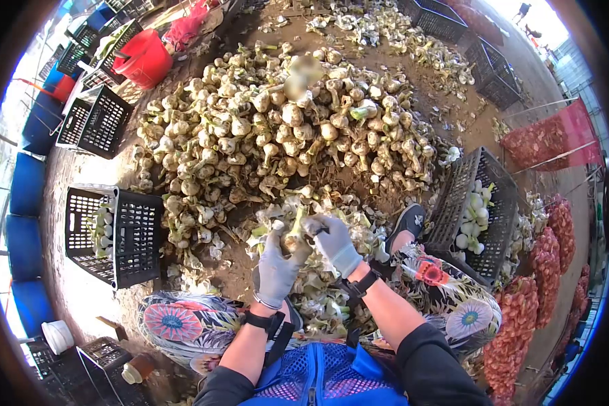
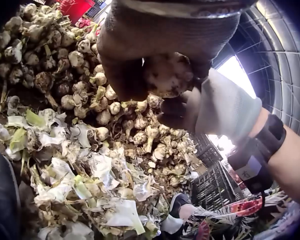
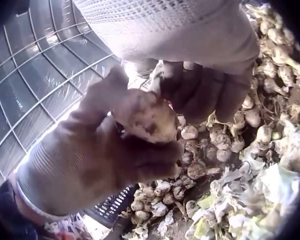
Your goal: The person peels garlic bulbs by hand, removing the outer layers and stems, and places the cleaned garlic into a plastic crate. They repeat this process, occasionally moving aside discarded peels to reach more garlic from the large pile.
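Note:
The left hand point(image 1: 278, 271), in a grey glove, grips a garlic bulb point(image 1: 291, 241) whose pale green stem points up and away. In the left wrist view the bulb point(image 2: 168, 75) sits between dark, shaded fingers; the right wrist view shows its dirty, rooty side point(image 3: 146, 116). The gloved right hand point(image 1: 333, 245) is beside the bulb at the stem, its fingers curled and pinching at the outer leaves. Below both hands lies a heap of peeled husks point(image 2: 102, 175). Beyond them spreads a large pile of unpeeled garlic point(image 1: 291, 115).
A black crate point(image 1: 139, 237) with some bulbs stands at the left, another point(image 1: 501, 223) with white bulbs at the right. Red net sacks point(image 1: 514, 331) line the right edge. A red bucket point(image 1: 144, 59) and more crates stand at the upper left. The person's knees flank the husks.

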Motion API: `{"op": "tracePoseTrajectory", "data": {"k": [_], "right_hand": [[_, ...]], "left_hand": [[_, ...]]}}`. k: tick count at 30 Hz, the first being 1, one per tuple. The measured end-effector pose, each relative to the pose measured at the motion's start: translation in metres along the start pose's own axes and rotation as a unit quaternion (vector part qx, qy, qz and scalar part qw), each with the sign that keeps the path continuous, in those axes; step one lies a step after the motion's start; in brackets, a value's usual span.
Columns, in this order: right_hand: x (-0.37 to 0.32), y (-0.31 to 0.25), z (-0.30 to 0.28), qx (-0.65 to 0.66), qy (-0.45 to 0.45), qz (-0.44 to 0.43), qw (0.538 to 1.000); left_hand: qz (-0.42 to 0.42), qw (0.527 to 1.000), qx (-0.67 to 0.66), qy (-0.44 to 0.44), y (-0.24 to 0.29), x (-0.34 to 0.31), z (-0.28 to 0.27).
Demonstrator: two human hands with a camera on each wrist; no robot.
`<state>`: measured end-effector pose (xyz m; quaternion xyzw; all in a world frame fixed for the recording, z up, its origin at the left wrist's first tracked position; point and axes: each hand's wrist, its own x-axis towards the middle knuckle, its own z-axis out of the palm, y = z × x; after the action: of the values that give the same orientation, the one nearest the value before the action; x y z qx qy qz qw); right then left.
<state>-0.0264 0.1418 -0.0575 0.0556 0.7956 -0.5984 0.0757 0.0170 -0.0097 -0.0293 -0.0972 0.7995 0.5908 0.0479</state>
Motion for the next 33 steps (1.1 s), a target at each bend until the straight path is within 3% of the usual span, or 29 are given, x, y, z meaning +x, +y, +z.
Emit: {"op": "tracePoseTrajectory", "data": {"k": [2,6,8,10,11,14,15,17,18,19,20,21,22,24,25,26,28,30,31,32,33], "right_hand": [[-0.008,-0.007,0.004,-0.098,0.007,-0.018,0.995],[-0.024,-0.019,-0.006,-0.053,0.028,-0.042,0.997],[-0.031,-0.022,-0.011,-0.025,0.065,-0.081,0.994],[-0.041,-0.029,-0.022,0.007,0.026,-0.029,0.999],[-0.043,-0.017,-0.021,0.006,0.040,-0.062,0.997],[-0.050,-0.015,-0.026,0.058,0.021,-0.042,0.997],[-0.051,-0.016,-0.027,0.085,0.001,0.000,0.996],[-0.053,-0.022,-0.028,0.138,-0.011,0.013,0.990],[-0.054,-0.024,-0.027,0.190,-0.025,0.024,0.981],[-0.054,-0.024,-0.026,0.333,-0.053,0.063,0.939],[-0.054,-0.024,-0.029,0.333,-0.053,0.062,0.939],[-0.055,-0.024,-0.035,0.318,-0.076,0.046,0.944],[-0.055,-0.024,-0.038,0.303,-0.099,0.031,0.947],[-0.059,-0.038,-0.046,0.269,-0.077,0.031,0.960],[-0.058,-0.040,-0.054,0.177,-0.098,0.003,0.979],[-0.059,-0.040,-0.058,0.083,-0.119,-0.026,0.989],[-0.062,-0.041,-0.056,0.075,-0.104,-0.061,0.990],[-0.067,-0.054,-0.051,-0.111,-0.033,-0.264,0.958],[-0.068,-0.049,-0.046,-0.177,0.032,-0.356,0.917],[-0.070,-0.047,-0.046,-0.176,0.032,-0.354,0.918],[-0.071,-0.045,-0.047,-0.199,0.072,-0.357,0.910]], "left_hand": [[0.038,0.999,-0.016,0.014,0.000,-0.006,0.000],[0.030,0.997,-0.052,-0.046,-0.003,-0.010,-0.005],[-0.064,0.942,-0.313,-0.104,0.001,-0.013,-0.003],[-0.065,0.934,-0.337,-0.101,0.006,-0.015,-0.004],[-0.069,0.925,-0.361,-0.098,0.007,-0.017,-0.005],[-0.108,0.899,-0.410,-0.108,0.008,-0.021,-0.005],[-0.109,0.899,-0.409,-0.110,0.007,-0.022,-0.005],[-0.010,0.947,-0.295,-0.129,0.005,-0.021,-0.003],[-0.010,0.947,-0.294,-0.130,0.006,-0.023,-0.002],[-0.009,0.955,-0.272,-0.121,0.011,-0.024,-0.001],[-0.007,0.962,-0.250,-0.113,0.014,-0.025,-0.001],[-0.069,0.939,-0.303,-0.146,0.002,-0.023,-0.006],[-0.068,0.940,-0.302,-0.145,0.007,-0.024,-0.012],[-0.180,0.824,-0.483,-0.234,0.021,-0.029,-0.024],[-0.118,0.871,-0.377,-0.291,0.001,-0.026,-0.024],[-0.119,0.872,-0.377,-0.290,-0.007,-0.024,-0.025],[-0.135,0.830,-0.391,-0.374,-0.018,-0.022,-0.027],[-0.144,0.806,-0.396,-0.416,-0.025,-0.016,-0.030],[-0.171,0.731,-0.452,-0.482,-0.019,-0.009,-0.031],[-0.196,0.645,-0.502,-0.541,-0.013,-0.006,-0.031],[-0.202,0.777,-0.404,-0.438,-0.007,-0.023,-0.026]]}}
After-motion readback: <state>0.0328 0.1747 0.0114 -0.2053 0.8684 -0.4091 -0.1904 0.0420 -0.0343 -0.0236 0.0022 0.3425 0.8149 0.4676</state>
